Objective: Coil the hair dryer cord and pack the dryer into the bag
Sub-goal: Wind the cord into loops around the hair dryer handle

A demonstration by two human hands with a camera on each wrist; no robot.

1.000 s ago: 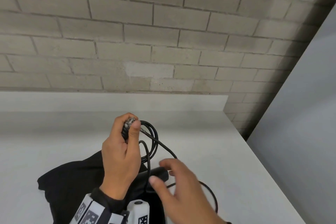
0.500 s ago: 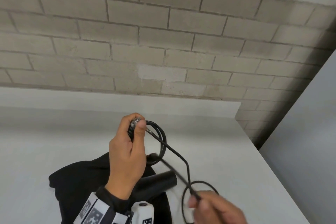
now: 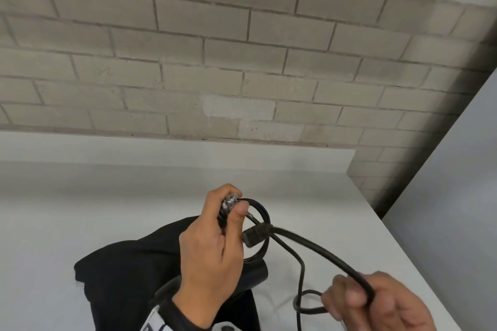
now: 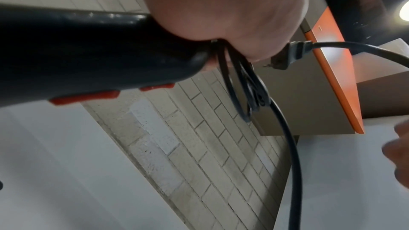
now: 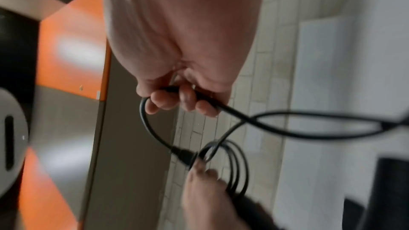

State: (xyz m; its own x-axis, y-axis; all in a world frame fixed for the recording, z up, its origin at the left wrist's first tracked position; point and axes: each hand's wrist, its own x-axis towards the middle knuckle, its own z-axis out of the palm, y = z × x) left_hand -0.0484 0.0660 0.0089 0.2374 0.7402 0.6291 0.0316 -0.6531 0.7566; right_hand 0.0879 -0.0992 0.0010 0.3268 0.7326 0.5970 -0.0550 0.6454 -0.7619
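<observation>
The left hand (image 3: pixel 212 252) is raised above the white table (image 3: pixel 80 223), back of the hand toward the head camera, fingers curled and thumb pressed down on top. Its grip is closed round the handle of the black plastic hair dryer (image 4: pixel 88 55) together with several coiled loops of the thin black rubber cord (image 3: pixel 265 226); the loops hang out to the right of the fist. In the left wrist view the dryer's handle shows two red switches on its underside, and the black two-pin plug (image 4: pixel 287 57) sticks out just beside the heel of the hand.

The right hand (image 3: pixel 376 303) sits nearer and to the right, low in the head view, palm turned partly up. Its fingers (image 5: pixel 188 100) are curled tight round a free stretch of the cord, which runs taut up and to the left to the plug beside the left fist. A further small loop of cord lies on the table just left of the right hand.

The black fabric bag (image 3: pixel 121 277) lies flat and crumpled on the table under the left hand, on the near left. A grey brick wall (image 3: pixel 242 48) rises behind the table's far edge.
</observation>
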